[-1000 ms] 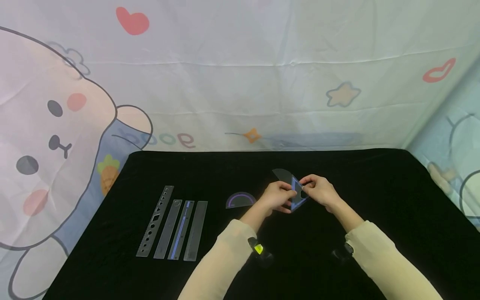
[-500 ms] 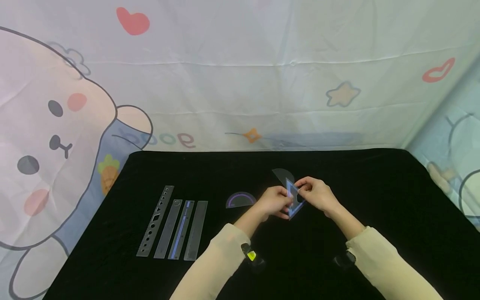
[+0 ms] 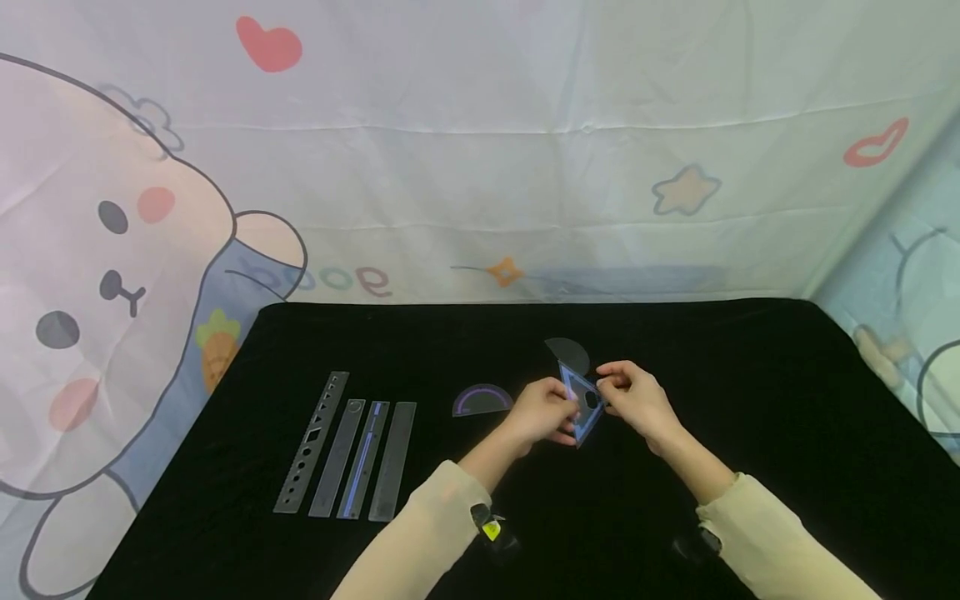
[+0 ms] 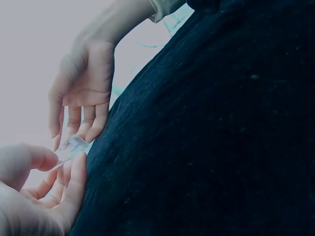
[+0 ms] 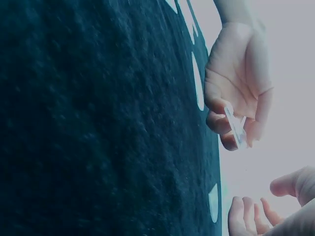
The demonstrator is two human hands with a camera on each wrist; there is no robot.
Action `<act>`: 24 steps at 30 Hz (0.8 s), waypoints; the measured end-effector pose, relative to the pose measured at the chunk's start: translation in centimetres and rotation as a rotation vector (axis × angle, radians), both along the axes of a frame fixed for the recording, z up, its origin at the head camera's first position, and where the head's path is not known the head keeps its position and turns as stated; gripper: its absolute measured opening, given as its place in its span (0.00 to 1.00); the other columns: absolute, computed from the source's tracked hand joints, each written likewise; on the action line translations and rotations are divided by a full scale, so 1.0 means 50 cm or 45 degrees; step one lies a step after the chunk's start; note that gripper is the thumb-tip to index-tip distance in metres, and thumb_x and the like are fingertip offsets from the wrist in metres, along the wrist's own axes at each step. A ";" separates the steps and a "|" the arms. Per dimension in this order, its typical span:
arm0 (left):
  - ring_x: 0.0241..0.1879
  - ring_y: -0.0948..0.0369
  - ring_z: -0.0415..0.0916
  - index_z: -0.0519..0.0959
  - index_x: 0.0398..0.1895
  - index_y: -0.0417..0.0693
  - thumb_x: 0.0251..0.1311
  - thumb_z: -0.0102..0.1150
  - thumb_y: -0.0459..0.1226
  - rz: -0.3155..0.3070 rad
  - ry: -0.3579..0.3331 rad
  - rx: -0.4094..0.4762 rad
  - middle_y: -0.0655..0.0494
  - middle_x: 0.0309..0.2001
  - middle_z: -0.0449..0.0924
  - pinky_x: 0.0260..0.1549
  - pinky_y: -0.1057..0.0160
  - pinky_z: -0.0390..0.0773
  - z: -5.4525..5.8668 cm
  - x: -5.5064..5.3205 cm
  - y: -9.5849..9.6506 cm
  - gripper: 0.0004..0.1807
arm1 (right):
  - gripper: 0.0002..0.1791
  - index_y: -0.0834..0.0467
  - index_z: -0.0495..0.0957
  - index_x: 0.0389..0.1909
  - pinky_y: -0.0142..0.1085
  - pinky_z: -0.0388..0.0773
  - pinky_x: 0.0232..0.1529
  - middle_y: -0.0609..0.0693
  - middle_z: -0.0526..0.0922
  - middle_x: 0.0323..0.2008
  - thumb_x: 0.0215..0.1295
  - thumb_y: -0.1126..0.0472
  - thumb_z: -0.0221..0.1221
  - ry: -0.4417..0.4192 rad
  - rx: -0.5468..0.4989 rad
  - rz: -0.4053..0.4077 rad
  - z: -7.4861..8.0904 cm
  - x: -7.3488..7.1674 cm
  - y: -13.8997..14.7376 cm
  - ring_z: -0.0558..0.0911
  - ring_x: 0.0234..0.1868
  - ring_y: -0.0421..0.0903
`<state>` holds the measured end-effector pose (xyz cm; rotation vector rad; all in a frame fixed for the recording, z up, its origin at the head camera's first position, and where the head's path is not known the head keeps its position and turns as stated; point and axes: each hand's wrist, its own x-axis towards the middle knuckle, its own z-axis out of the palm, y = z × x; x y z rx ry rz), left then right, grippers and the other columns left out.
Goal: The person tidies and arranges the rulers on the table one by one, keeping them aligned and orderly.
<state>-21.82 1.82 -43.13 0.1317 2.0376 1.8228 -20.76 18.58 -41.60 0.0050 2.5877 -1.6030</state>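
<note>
Pinched between the thumb and fingers of my left hand [image 3: 539, 412] is a clear set square [image 3: 582, 387] with a blue border and a round hole. It is held up at a tilt, and in the right wrist view the set square [image 5: 235, 129] appears nearly edge-on. My right hand [image 3: 639, 405] is at its right corner, fingers relaxed. The right wrist view shows a gap between those fingertips [image 5: 237, 202] and the set square. Just behind lies a clear protractor [image 3: 567, 354]. A protractor with a purple arc [image 3: 482, 401] rests to the left of my left hand.
Several straight rulers lie side by side at the left: a stencil ruler [image 3: 311, 442] with cut-out shapes, a clear ruler [image 3: 336, 458], a blue-striped ruler [image 3: 363, 460] and a plain ruler [image 3: 392, 462]. Black cloth [image 3: 600, 533] covers the table. A printed curtain [image 3: 480, 167] hangs behind.
The set square has moved slightly left and toward me with my left hand, and its face has turned. My right fingers, earlier at its upper edge, have come away from it.
</note>
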 end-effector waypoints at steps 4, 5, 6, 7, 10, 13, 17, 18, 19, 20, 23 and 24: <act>0.22 0.60 0.75 0.71 0.39 0.38 0.56 0.54 0.29 0.047 -0.007 0.060 0.47 0.30 0.78 0.24 0.59 0.83 -0.003 0.003 -0.006 0.08 | 0.22 0.66 0.62 0.59 0.38 0.81 0.43 0.62 0.71 0.47 0.68 0.60 0.48 -0.099 -0.187 -0.028 -0.003 0.011 -0.003 0.79 0.43 0.48; 0.22 0.60 0.76 0.71 0.39 0.37 0.56 0.54 0.29 0.054 -0.010 0.077 0.47 0.30 0.78 0.25 0.59 0.83 -0.002 0.004 -0.007 0.08 | 0.22 0.67 0.61 0.59 0.38 0.81 0.43 0.62 0.70 0.48 0.68 0.60 0.48 -0.121 -0.224 -0.034 -0.005 0.013 -0.004 0.79 0.43 0.48; 0.22 0.60 0.76 0.71 0.39 0.37 0.57 0.54 0.29 0.060 -0.012 0.093 0.47 0.30 0.78 0.25 0.59 0.83 -0.001 0.004 -0.009 0.08 | 0.22 0.67 0.61 0.59 0.38 0.81 0.43 0.62 0.70 0.49 0.68 0.60 0.47 -0.139 -0.256 -0.040 -0.006 0.015 -0.006 0.79 0.44 0.47; 0.21 0.60 0.76 0.71 0.39 0.37 0.57 0.54 0.28 0.066 -0.015 0.111 0.47 0.30 0.78 0.25 0.59 0.83 -0.002 0.005 -0.010 0.07 | 0.22 0.67 0.61 0.59 0.37 0.81 0.43 0.62 0.70 0.49 0.69 0.59 0.47 -0.154 -0.276 -0.044 -0.009 0.017 -0.007 0.79 0.44 0.47; 0.22 0.60 0.78 0.71 0.38 0.37 0.56 0.55 0.27 0.071 -0.025 0.154 0.47 0.29 0.78 0.26 0.58 0.83 -0.005 0.006 -0.011 0.07 | 0.22 0.67 0.61 0.58 0.36 0.81 0.42 0.61 0.71 0.48 0.69 0.58 0.48 -0.190 -0.317 -0.045 -0.015 0.020 -0.010 0.80 0.43 0.46; 0.22 0.60 0.79 0.70 0.37 0.38 0.54 0.55 0.27 0.063 -0.035 0.186 0.47 0.29 0.79 0.26 0.58 0.83 -0.007 0.009 -0.011 0.08 | 0.20 0.67 0.62 0.56 0.36 0.81 0.41 0.58 0.73 0.44 0.68 0.59 0.48 -0.199 -0.333 -0.024 -0.018 0.026 -0.012 0.80 0.39 0.43; 0.24 0.59 0.80 0.70 0.37 0.38 0.55 0.56 0.27 0.047 -0.039 0.207 0.46 0.30 0.79 0.27 0.58 0.83 -0.008 0.015 -0.011 0.08 | 0.18 0.68 0.64 0.53 0.36 0.82 0.38 0.53 0.75 0.38 0.67 0.62 0.49 -0.184 -0.343 0.004 -0.020 0.033 -0.015 0.79 0.34 0.40; 0.24 0.58 0.80 0.70 0.37 0.38 0.55 0.56 0.27 0.045 -0.043 0.212 0.46 0.30 0.79 0.27 0.58 0.83 -0.008 0.017 -0.011 0.08 | 0.17 0.68 0.64 0.52 0.36 0.82 0.37 0.52 0.76 0.37 0.67 0.62 0.49 -0.179 -0.345 0.007 -0.021 0.034 -0.015 0.79 0.34 0.40; 0.24 0.58 0.81 0.70 0.37 0.37 0.55 0.56 0.27 0.043 -0.046 0.215 0.46 0.31 0.79 0.28 0.59 0.83 -0.008 0.018 -0.010 0.08 | 0.17 0.68 0.64 0.52 0.36 0.82 0.37 0.51 0.76 0.36 0.67 0.63 0.50 -0.175 -0.346 0.012 -0.021 0.035 -0.016 0.78 0.33 0.40; 0.24 0.58 0.81 0.70 0.37 0.37 0.55 0.56 0.27 0.042 -0.047 0.215 0.46 0.31 0.79 0.28 0.59 0.83 -0.008 0.019 -0.010 0.08 | 0.16 0.68 0.64 0.51 0.36 0.82 0.36 0.50 0.77 0.34 0.66 0.63 0.50 -0.170 -0.351 0.016 -0.022 0.035 -0.016 0.78 0.33 0.40; 0.25 0.58 0.81 0.70 0.37 0.37 0.54 0.57 0.27 0.045 -0.058 0.221 0.46 0.31 0.79 0.28 0.59 0.83 -0.008 0.022 -0.011 0.09 | 0.16 0.68 0.64 0.50 0.36 0.82 0.36 0.48 0.77 0.32 0.66 0.63 0.50 -0.160 -0.358 0.025 -0.024 0.036 -0.015 0.79 0.32 0.39; 0.25 0.58 0.81 0.70 0.38 0.37 0.54 0.57 0.27 0.046 -0.057 0.217 0.46 0.31 0.79 0.28 0.59 0.83 -0.008 0.023 -0.011 0.09 | 0.15 0.68 0.64 0.50 0.36 0.82 0.35 0.48 0.77 0.32 0.66 0.64 0.50 -0.156 -0.354 0.031 -0.024 0.037 -0.015 0.79 0.32 0.39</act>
